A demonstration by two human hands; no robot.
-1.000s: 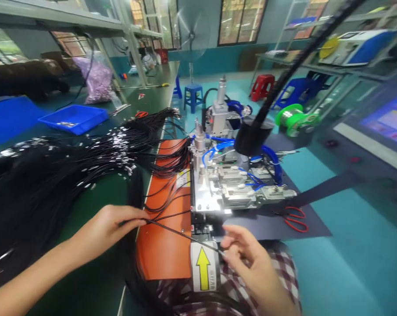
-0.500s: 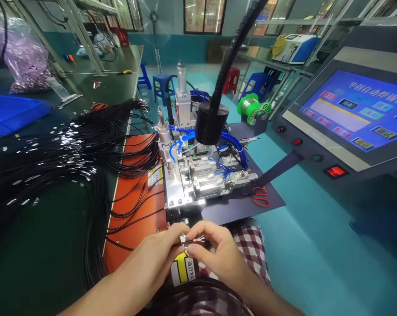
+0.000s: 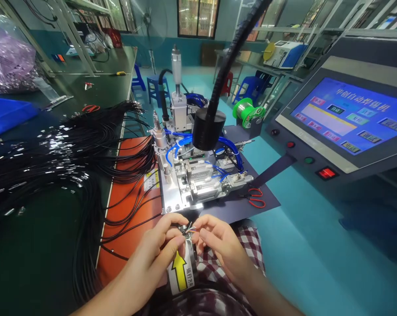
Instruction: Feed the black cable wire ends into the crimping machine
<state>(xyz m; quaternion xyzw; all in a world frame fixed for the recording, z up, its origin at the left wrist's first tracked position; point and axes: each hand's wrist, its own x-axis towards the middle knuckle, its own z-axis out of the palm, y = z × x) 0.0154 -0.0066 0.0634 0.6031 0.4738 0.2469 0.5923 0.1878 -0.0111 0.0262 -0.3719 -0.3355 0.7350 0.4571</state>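
My left hand is closed on the end of a black cable, just in front of the machine. Thin coloured wires fan out from that end toward my right hand, whose thumb and fingers are pinched around their tips. Below the hands lies a label with a yellow arrow. The metal fixture of the machine stands beyond them, under a black cylindrical lamp head. Black cables run over the orange mat on the left.
Red-handled scissors lie on the dark plate at the right of the fixture. A touch screen panel stands at the right. Behind the fixture is a green wire spool. A blue tray and a cable pile are at the left.
The coloured wires now show spread between my hands. My left fingers have shifted on the cable end, and both hands have moved slightly. The whole view has shifted a little.
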